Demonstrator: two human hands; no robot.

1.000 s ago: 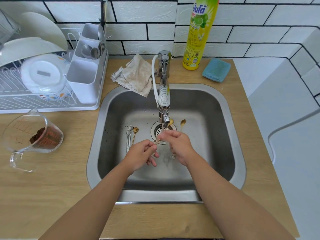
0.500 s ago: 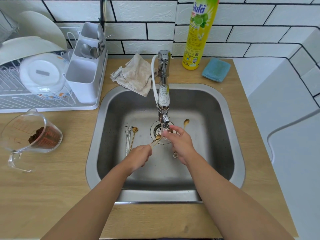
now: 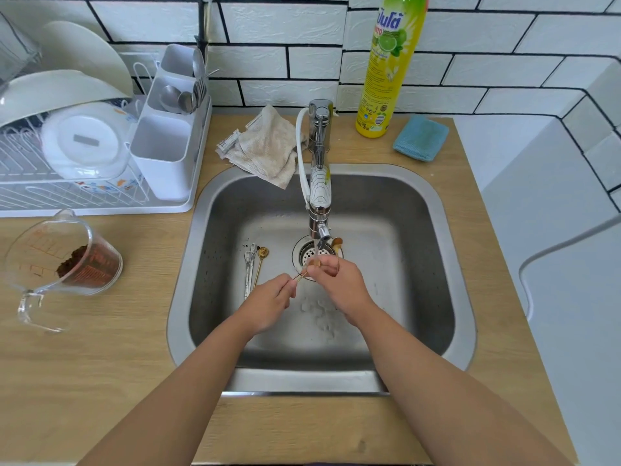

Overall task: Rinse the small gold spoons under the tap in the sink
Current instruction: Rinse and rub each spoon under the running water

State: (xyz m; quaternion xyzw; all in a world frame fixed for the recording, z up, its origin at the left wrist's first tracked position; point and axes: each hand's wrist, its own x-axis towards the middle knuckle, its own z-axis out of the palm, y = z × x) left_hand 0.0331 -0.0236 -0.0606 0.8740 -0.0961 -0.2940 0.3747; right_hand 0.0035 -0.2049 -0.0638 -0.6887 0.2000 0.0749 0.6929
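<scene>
My left hand (image 3: 268, 302) pinches the handle of a small gold spoon (image 3: 300, 276) over the steel sink (image 3: 447, 264). Fingers of my right hand (image 3: 339, 284) close on that spoon's bowl, right under the chrome tap (image 3: 319, 196), where a thin stream of water runs down. Another gold spoon (image 3: 260, 264) lies on the sink floor at the left beside silver cutlery (image 3: 249, 267). A third gold spoon's bowl (image 3: 337, 243) shows beside the drain (image 3: 304, 252), its handle hidden behind my right hand.
On the wooden counter stand a white dish rack (image 3: 84, 156) with a cutlery holder at left, a glass measuring jug (image 3: 60, 260) with brown grounds, a crumpled cloth (image 3: 265, 146), a yellow detergent bottle (image 3: 386, 68) and a blue sponge (image 3: 420, 137).
My right hand has moved left onto the bowl of the spoon held by my left hand, bringing it under the water stream. The spoon by the drain is now mostly hidden.
</scene>
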